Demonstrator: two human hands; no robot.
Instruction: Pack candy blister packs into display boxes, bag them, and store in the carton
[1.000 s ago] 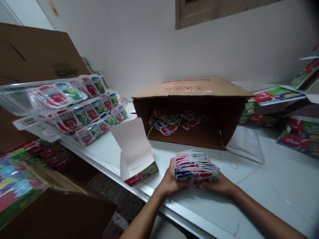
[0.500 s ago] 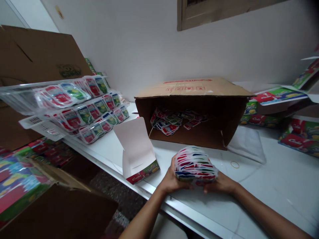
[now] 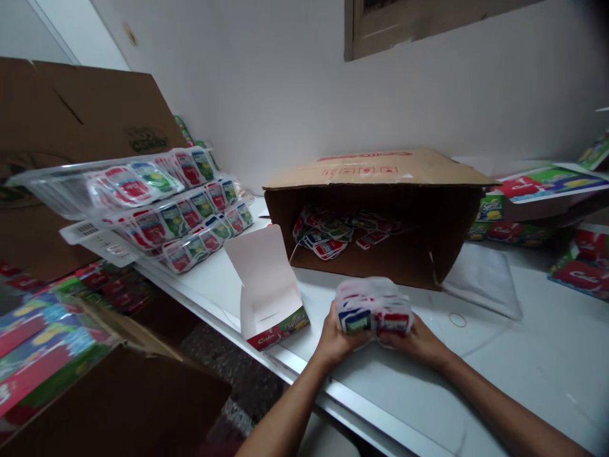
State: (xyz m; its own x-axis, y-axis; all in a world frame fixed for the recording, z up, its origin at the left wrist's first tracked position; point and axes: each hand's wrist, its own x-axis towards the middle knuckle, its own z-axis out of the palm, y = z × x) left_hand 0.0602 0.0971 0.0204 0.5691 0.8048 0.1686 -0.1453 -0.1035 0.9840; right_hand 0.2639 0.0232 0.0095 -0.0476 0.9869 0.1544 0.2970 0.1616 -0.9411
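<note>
Between my two hands is a stack of candy packets (image 3: 373, 311), white-edged with red, blue and green labels. My left hand (image 3: 337, 339) grips its left side and my right hand (image 3: 419, 339) its right side, fingers partly hidden behind it. The stack is held just above the white table (image 3: 480, 381), near its front edge. Left of my hands an open display box (image 3: 271, 304) printed Cola and Sprite stands with its lid up; its white inside shows. Beyond my hands a cardboard carton (image 3: 380, 171) lies on its side, with loose packets (image 3: 328, 235) inside.
Clear plastic trays (image 3: 190, 212) filled with packets are stacked at the left, by a large carton (image 3: 85, 114). Another carton (image 3: 143, 393) is at lower left. A rubber band (image 3: 457, 319) and a plastic bag (image 3: 485, 279) lie at right, with printed boxes (image 3: 580, 273) beyond.
The stack has tilted in my hands, so the labelled packet faces now show toward me instead of mostly edges. The whole view has shifted slightly, with surroundings appearing further right.
</note>
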